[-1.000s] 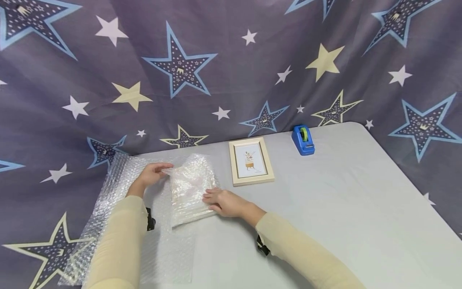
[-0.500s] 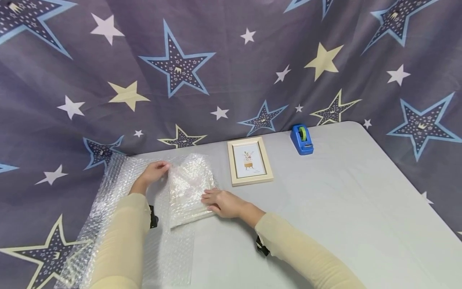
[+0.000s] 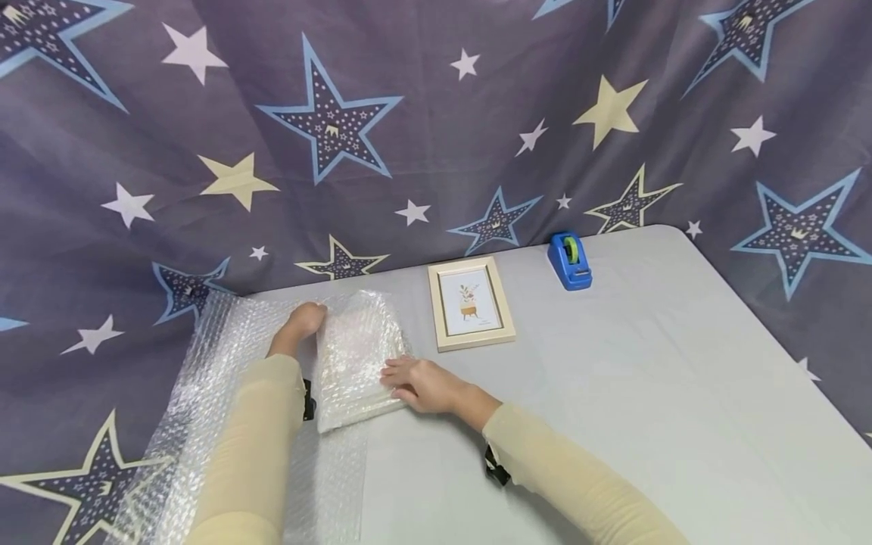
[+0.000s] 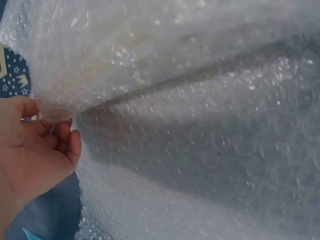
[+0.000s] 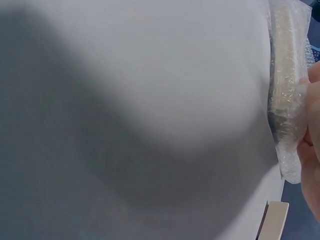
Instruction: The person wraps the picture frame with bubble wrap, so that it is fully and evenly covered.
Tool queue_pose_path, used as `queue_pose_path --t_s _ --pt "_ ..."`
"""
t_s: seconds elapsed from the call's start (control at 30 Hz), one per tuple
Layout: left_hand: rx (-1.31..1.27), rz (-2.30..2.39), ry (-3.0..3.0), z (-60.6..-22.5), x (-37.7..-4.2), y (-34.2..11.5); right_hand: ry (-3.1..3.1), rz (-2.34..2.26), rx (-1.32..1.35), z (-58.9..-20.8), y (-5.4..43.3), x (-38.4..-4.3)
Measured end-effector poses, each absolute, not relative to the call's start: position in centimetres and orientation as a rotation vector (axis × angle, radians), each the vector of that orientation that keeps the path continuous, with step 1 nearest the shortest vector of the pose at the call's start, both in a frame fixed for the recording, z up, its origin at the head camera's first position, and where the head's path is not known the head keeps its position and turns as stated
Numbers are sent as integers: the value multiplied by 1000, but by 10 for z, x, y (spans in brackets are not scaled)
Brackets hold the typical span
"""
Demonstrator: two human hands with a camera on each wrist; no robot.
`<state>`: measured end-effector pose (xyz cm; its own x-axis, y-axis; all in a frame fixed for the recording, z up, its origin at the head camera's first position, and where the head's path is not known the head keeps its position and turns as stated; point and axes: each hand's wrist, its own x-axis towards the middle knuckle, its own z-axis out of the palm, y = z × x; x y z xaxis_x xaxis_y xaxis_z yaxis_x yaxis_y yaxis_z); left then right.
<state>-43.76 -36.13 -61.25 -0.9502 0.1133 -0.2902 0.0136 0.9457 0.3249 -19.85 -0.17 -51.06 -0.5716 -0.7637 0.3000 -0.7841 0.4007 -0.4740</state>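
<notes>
A sheet of bubble wrap (image 3: 228,341) spreads to the left of the left grip (image 3: 304,319), which pinches the wrapping at the upper-left corner of a bubble-wrapped parcel (image 3: 357,344). The parcel lies on the pale worktop (image 3: 633,393) between both grips. The right grip (image 3: 427,385) rests on its right side, fingers extended. Beyond that grip lies a cream picture frame (image 3: 471,304); farther right stands a blue tape dispenser (image 3: 571,266).
</notes>
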Motion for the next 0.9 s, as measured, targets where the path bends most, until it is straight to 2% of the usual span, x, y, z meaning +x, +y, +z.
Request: queue_pose_path --t_s 0.13,0.2,0.37,0.7,0.9 --pt "-20 456 2784 -567 -406 -332 -2594 916 1430 -508 -1 -200" --pt "-94 445 2733 -528 -381 -310 -2601 916 1430 -507 -2 -199" --pt "-198 424 2733 -462 -326 -271 -2611 941 1448 -509 -7 -197" --pt "-304 760 2827 -458 -299 -269 -2566 911 1430 -514 -6 -195" --pt "-174 709 2874 -450 -278 -259 -2619 956 1385 -511 -5 -196"
